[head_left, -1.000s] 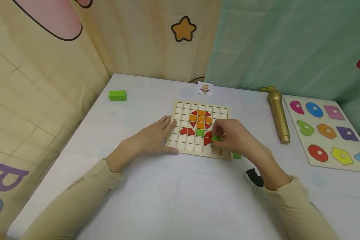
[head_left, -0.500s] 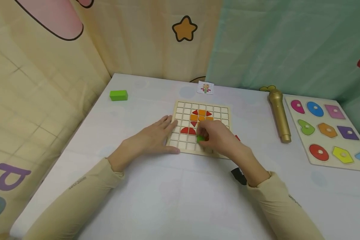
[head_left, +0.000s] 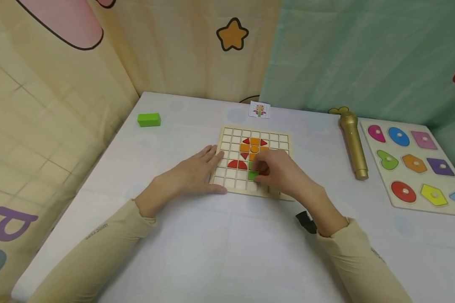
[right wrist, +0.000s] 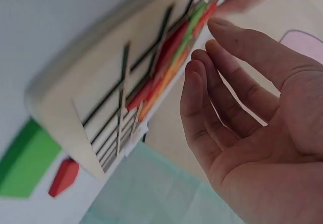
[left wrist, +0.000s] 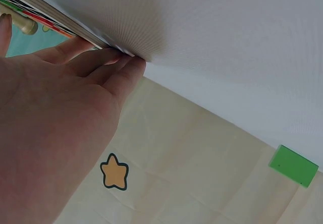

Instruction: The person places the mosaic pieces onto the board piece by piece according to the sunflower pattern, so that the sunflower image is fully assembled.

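A wooden grid board (head_left: pixel 227 185) is laid on the white tabletop (head_left: pixel 197 248), partly filled with red and orange pieces. The left hand (head_left: pixel 191 174) is rested flat at the board's left edge, its grip apart with straight fingers. The right hand (head_left: pixel 282 172) is placed over the board's near middle, fingertips on a green square piece (head_left: pixel 252 175) in a cell; its grip looks relaxed and apart. A green block (head_left: pixel 149 120) is seen far left, a gold microphone (head_left: pixel 352 145) and a shape puzzle (head_left: pixel 413 166) to the right.

small print on left sleeve (head_left: pixel 97 231), too blurred to read
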The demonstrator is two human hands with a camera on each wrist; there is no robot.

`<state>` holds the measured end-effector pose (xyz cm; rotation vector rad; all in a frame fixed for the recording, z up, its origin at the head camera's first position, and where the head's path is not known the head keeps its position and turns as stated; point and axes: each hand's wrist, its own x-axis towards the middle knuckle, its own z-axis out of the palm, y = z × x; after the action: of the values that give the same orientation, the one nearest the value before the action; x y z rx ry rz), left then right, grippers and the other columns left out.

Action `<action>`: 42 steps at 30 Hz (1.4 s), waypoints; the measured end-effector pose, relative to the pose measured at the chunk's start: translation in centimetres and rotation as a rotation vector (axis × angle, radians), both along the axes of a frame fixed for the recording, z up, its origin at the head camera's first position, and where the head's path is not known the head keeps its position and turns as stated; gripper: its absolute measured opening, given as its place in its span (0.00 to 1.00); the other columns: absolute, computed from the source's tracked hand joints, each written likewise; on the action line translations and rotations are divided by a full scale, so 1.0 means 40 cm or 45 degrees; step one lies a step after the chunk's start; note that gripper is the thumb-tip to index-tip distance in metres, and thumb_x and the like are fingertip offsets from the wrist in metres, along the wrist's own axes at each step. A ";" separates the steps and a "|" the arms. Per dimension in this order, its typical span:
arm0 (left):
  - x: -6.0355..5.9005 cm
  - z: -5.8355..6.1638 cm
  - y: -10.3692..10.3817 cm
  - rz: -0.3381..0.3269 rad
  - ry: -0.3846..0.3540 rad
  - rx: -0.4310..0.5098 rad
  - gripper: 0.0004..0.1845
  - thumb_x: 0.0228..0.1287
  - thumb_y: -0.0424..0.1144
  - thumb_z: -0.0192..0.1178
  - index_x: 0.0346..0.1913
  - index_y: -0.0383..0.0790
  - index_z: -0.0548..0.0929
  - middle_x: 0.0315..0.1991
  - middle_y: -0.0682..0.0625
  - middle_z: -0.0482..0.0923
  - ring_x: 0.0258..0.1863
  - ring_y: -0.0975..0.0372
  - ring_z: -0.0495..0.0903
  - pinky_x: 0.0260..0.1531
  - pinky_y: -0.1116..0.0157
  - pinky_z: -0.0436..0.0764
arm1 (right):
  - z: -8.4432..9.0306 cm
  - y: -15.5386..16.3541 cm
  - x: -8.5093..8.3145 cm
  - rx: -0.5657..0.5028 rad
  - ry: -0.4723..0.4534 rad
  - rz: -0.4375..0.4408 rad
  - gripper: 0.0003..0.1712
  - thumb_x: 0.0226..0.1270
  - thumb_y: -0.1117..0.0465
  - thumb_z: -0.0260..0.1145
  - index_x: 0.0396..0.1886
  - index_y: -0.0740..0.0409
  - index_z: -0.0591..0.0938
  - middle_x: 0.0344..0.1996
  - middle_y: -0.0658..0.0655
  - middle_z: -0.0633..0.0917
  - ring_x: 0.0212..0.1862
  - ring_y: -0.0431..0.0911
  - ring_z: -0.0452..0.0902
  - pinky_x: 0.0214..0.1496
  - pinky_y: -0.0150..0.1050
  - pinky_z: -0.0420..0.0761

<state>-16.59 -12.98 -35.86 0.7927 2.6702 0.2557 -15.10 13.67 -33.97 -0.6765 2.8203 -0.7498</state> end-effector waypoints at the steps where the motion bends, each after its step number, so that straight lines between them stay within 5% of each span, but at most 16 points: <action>1: 0.000 0.000 0.001 0.000 -0.002 0.000 0.62 0.65 0.74 0.62 0.86 0.40 0.47 0.87 0.38 0.38 0.87 0.46 0.38 0.83 0.46 0.54 | 0.004 0.007 0.000 -0.005 0.007 -0.001 0.10 0.61 0.64 0.81 0.40 0.56 0.88 0.33 0.51 0.86 0.38 0.49 0.79 0.43 0.40 0.82; 16: 0.001 0.000 0.000 0.005 0.007 -0.019 0.63 0.64 0.74 0.63 0.86 0.40 0.47 0.87 0.37 0.39 0.87 0.46 0.39 0.82 0.46 0.54 | 0.040 0.188 0.022 0.068 -0.071 -0.146 0.13 0.64 0.62 0.79 0.47 0.58 0.88 0.40 0.54 0.88 0.46 0.51 0.81 0.51 0.48 0.86; 23: 0.001 -0.003 0.000 0.006 0.005 -0.016 0.63 0.64 0.74 0.63 0.86 0.40 0.47 0.87 0.37 0.39 0.87 0.46 0.39 0.82 0.46 0.54 | 0.051 0.255 0.019 0.165 -0.200 -0.123 0.15 0.60 0.58 0.83 0.43 0.56 0.88 0.38 0.52 0.88 0.44 0.48 0.80 0.49 0.44 0.85; 30: -0.003 -0.002 0.002 -0.002 0.019 -0.022 0.63 0.63 0.75 0.62 0.86 0.40 0.47 0.87 0.38 0.39 0.87 0.46 0.39 0.82 0.46 0.54 | 0.048 0.261 0.023 0.224 -0.402 -0.034 0.16 0.55 0.57 0.85 0.38 0.55 0.87 0.34 0.50 0.86 0.40 0.46 0.79 0.44 0.39 0.84; 42: -0.001 -0.001 0.002 0.000 0.012 -0.006 0.62 0.64 0.74 0.63 0.86 0.40 0.47 0.87 0.37 0.39 0.87 0.46 0.39 0.82 0.45 0.54 | 0.033 0.251 0.027 0.236 -0.390 0.011 0.17 0.53 0.61 0.86 0.35 0.57 0.84 0.32 0.52 0.83 0.38 0.46 0.77 0.41 0.39 0.81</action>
<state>-16.64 -12.89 -35.89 0.7945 2.6784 0.2460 -14.02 23.70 -32.65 -0.4953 2.5630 -0.5291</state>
